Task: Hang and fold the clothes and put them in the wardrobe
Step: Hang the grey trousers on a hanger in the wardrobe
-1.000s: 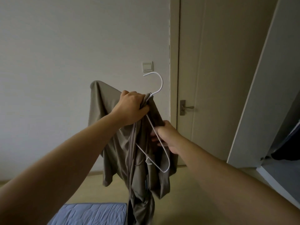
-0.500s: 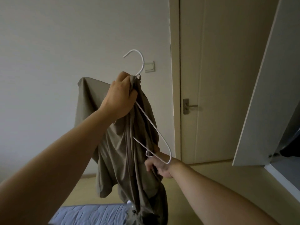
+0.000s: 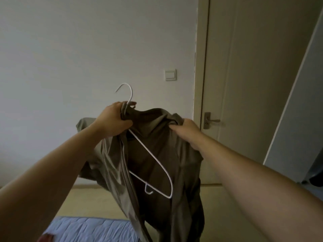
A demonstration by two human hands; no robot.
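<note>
We are looking at a pale yellowish floor (image 3: 90,201) that is reaching the wall and the closed door. At the bottom edge, a light blue quilted bedding (image 3: 90,229) is lying low before us. On its left corner a small reddish thing (image 3: 45,238) is resting; we cannot tell what it is.

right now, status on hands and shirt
Left hand grips hanger neck and collar. Right hand pinches shirt shoulder. One hanger arm bare. Shut door behind.
</note>
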